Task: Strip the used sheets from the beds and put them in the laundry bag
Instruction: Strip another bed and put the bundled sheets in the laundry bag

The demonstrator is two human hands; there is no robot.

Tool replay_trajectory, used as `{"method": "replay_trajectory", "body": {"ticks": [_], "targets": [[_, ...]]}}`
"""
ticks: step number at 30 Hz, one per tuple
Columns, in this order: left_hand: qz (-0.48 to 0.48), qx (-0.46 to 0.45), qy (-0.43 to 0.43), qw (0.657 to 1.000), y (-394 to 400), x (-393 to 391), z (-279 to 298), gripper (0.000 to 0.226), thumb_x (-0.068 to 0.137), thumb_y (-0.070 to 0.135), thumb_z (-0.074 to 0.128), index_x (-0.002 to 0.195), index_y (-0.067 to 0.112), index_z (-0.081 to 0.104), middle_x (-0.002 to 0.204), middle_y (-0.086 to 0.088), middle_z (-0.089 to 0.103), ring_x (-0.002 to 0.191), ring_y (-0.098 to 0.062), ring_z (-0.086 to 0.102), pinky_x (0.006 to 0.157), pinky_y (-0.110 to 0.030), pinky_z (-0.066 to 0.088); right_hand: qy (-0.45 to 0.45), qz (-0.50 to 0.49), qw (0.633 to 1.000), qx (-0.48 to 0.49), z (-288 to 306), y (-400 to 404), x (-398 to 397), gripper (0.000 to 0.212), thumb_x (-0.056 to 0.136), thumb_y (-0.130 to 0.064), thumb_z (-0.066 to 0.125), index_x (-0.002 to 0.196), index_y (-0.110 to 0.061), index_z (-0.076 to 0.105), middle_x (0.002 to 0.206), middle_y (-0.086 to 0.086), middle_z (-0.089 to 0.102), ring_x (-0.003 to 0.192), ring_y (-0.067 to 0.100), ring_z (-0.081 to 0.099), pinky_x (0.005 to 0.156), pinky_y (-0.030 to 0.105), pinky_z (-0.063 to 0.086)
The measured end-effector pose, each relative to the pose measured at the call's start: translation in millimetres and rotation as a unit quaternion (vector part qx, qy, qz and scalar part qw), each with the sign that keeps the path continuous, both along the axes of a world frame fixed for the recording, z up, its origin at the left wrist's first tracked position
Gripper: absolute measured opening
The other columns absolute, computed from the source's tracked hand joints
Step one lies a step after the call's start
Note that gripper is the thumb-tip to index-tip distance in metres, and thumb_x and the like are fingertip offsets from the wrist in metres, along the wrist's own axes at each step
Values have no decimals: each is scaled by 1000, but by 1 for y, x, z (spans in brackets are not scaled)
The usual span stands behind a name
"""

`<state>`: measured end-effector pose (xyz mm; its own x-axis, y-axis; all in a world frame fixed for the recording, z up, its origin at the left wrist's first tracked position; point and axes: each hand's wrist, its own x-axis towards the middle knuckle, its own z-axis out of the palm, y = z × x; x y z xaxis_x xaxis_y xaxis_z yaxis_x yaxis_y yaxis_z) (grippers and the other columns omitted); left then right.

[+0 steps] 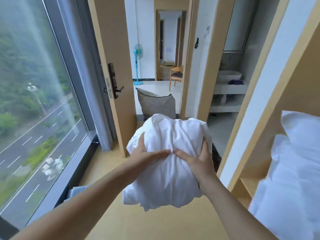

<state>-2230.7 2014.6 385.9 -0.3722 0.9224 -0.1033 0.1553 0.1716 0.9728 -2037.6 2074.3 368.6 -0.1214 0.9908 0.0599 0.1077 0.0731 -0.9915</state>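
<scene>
1. Head view, the load: a bundle of white sheets point(168, 158) sits in the middle of the frame, crumpled into a soft rounded mass with deep creases running mostly from 12 to 6 o'clock, so its long axis points away from the person; a loose fold hangs at its 6 o'clock end
2. Head view, the hands: the left hand point(149, 155) presses the bundle from 9 o'clock with its fingers point(161, 152) spread flat over the cloth, and the right hand point(196, 158) clamps it from 3 o'clock, thumb up the side; both hands are closed on the sheets, index tips nearly meeting on top
3. Head view, the target: a checked fabric laundry bag point(156, 105) stands on the floor at 12 o'clock from the bundle, just beyond its far edge, in an open doorway; its mouth gapes upward and a pale lining shows at the rim
4. The relation that matters: the bag lies straight ahead of both hands, neither clearly nearer, so I judge the next move to be a forward carry and a drop into the mouth
5. Head view, surroundings: white pillows point(294, 161) lie at 3 o'clock beside a wooden bed frame point(256, 122), a large window point(34, 101) fills 9 o'clock, and the floor point(155, 226) is smooth yellow
</scene>
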Motion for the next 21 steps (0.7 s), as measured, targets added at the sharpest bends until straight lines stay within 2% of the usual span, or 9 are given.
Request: {"method": "replay_trajectory", "body": {"ticks": [7,11,18,21], "targets": [[0,-20,-9,1000,171,-91,-9,138,35,74,96,152,57,24,155,15,44,140,-15,47,115,-44,43,-5,13,999,-34,-11,170,-87,123,39,-78,91,145,-58,33,143,-14,52,127,16,57,109,47,48],[-26,-29,-26,999,284,-141,-32,149,30,75,94,157,51,18,157,12,39,141,-17,44,116,-45,42,-22,-19,999,-40,-30,269,-133,123,39,-78,91,146,-55,33,142,-10,51,125,18,58,109,48,48],[-90,-50,-95,990,487,-230,-58,143,34,69,98,154,54,22,154,11,44,137,-17,49,113,-44,46,-42,-72,995,-58,-32,444,-220,117,39,-75,92,141,-56,39,136,-13,58,119,14,62,106,45,51],[-109,-55,-95,988,568,-264,-57,144,32,71,98,153,55,22,155,10,43,138,-17,49,113,-44,46,-46,-96,993,-54,-27,515,-254,110,43,-70,92,140,-54,42,134,-14,59,119,14,62,106,45,51]]}}
